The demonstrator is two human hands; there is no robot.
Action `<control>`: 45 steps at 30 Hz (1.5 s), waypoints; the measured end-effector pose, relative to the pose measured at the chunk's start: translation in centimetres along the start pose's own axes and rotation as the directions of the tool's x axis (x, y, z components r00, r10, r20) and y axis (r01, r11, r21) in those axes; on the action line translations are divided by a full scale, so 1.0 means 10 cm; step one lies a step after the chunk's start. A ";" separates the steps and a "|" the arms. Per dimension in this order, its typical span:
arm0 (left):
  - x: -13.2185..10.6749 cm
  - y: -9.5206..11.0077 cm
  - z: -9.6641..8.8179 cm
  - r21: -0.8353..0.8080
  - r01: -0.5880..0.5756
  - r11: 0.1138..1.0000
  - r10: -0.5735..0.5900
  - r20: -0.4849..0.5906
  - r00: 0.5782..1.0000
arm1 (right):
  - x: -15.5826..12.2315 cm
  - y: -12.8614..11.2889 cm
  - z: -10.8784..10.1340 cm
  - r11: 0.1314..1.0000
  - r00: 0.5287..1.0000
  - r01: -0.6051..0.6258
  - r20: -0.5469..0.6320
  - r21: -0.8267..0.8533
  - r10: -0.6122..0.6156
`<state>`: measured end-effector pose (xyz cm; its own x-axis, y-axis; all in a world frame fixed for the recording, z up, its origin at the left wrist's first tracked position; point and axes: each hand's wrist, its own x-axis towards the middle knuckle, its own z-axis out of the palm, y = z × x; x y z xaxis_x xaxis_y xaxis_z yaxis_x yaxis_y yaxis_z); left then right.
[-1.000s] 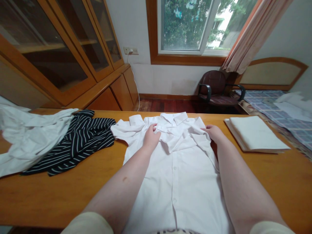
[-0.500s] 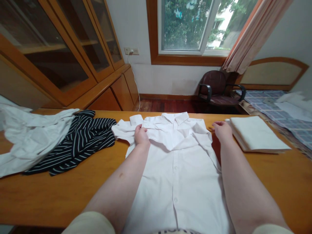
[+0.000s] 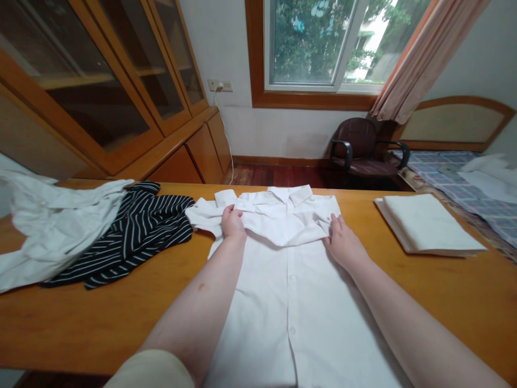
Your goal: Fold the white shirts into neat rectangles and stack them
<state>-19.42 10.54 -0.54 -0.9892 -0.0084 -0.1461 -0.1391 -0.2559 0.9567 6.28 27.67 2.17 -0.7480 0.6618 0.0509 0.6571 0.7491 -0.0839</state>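
Note:
A white button-up shirt [image 3: 266, 302] lies front up on the table, its collar [image 3: 301, 195] at the far end and its lower part toward me. A cuffed sleeve [image 3: 205, 211] lies across the upper chest and sticks out to the left. My left hand [image 3: 233, 222] is closed on the sleeve fabric at the shirt's left, thumb on top. At the right edge of the chest, my right hand [image 3: 344, 242] rests against the fabric with its fingers stretched out; some fingertips are partly hidden.
On the left, a black-and-white striped garment [image 3: 141, 237] lies beside a loose white garment [image 3: 68, 221]. A folded white stack of cloth [image 3: 428, 223] sits at the right of the wooden table [image 3: 161, 307]. Beyond are a chair [image 3: 357, 145], a bed and a glass-door cabinet.
My right hand has moved left and nearer, from beside the white stack onto the shirt's right edge. The fabric there no longer spreads out to the right. My left hand stays in place.

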 end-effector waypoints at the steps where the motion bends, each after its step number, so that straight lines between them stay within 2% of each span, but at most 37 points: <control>1: 0.03 0.00 -0.01 0.004 -0.004 1.000 0.004 0.000 1.000 | 0.03 0.05 0.02 1.000 1.000 0.017 -0.011 0.017 -0.017; 4: 0.12 -0.02 -0.01 0.016 -0.016 1.000 0.016 0.004 1.000 | 0.13 0.21 0.04 0.996 0.999 0.008 -0.038 0.087 -0.005; 9: 0.18 0.00 0.02 0.044 -0.012 0.999 0.010 0.040 0.999 | 0.18 0.47 -0.03 0.974 0.980 -0.165 -0.089 0.156 0.180; 11: 0.15 0.05 0.01 0.078 0.024 0.997 -0.033 0.108 0.994 | 0.18 0.56 -0.08 0.956 0.965 -0.232 -0.077 0.180 0.249; 13: 0.07 0.12 -0.03 0.147 0.089 0.985 -0.121 0.221 0.968 | 0.18 0.62 -0.12 0.943 0.960 -0.258 -0.052 0.209 0.274; 17: -0.17 0.26 -0.24 0.259 0.196 0.946 -0.286 0.377 0.881 | 0.16 0.60 -0.18 0.941 0.962 -0.253 -0.043 0.227 0.269; 22: -0.41 0.46 -0.53 0.411 0.124 0.903 -0.335 0.494 0.803 | 0.12 0.58 -0.26 0.957 0.970 -0.221 -0.061 0.188 0.236; 24: -0.42 0.58 -0.62 0.382 0.117 0.917 -0.340 0.592 0.731 | 0.11 0.64 -0.29 0.962 0.965 -0.243 -0.066 0.121 0.252; 26: -0.39 0.71 -0.71 0.356 0.150 0.922 -0.367 0.685 0.629 | 0.12 0.72 -0.30 0.955 0.954 -0.285 -0.072 0.082 0.291; 29: -0.30 0.82 -0.84 0.434 0.227 0.872 -0.486 0.711 0.508 | 0.14 0.81 -0.30 0.936 0.935 -0.334 -0.091 0.108 0.344; 31: -0.25 0.83 -0.89 0.460 0.273 0.845 -0.535 0.705 0.465 | 0.14 0.82 -0.29 0.939 0.939 -0.308 -0.110 0.156 0.326; 33: -0.23 0.78 -0.90 0.438 0.276 0.856 -0.517 0.712 0.474 | 0.15 0.80 -0.26 0.950 0.955 -0.239 -0.128 0.202 0.267; 36: -0.25 0.70 -0.86 0.448 0.163 0.879 -0.456 0.690 0.562 | 0.16 0.77 -0.19 0.967 0.975 -0.133 -0.149 0.218 0.167; 38: -0.27 0.66 -0.83 0.491 0.062 0.869 -0.419 0.664 0.619 | 0.18 0.77 -0.16 0.968 0.978 -0.129 -0.135 0.215 0.160; 40: -0.28 0.65 -0.81 0.521 -0.012 0.854 -0.390 0.654 0.649 | 0.19 0.78 -0.14 0.955 0.974 -0.172 -0.103 0.242 0.202; 42: -0.29 0.66 -0.81 0.526 -0.038 0.849 -0.378 0.657 0.652 | 0.19 0.79 -0.14 0.937 0.967 -0.216 -0.074 0.274 0.245; 45: -0.29 0.67 -0.81 0.510 0.005 0.860 -0.402 0.671 0.623 | 0.18 0.79 -0.15 0.925 0.966 -0.240 -0.025 0.294 0.259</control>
<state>-17.09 0.97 4.25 -0.5908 0.7465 -0.3061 -0.1474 0.2732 0.9506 10.26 34.89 3.13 -0.5499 0.8336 0.0522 0.7601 0.5254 -0.3824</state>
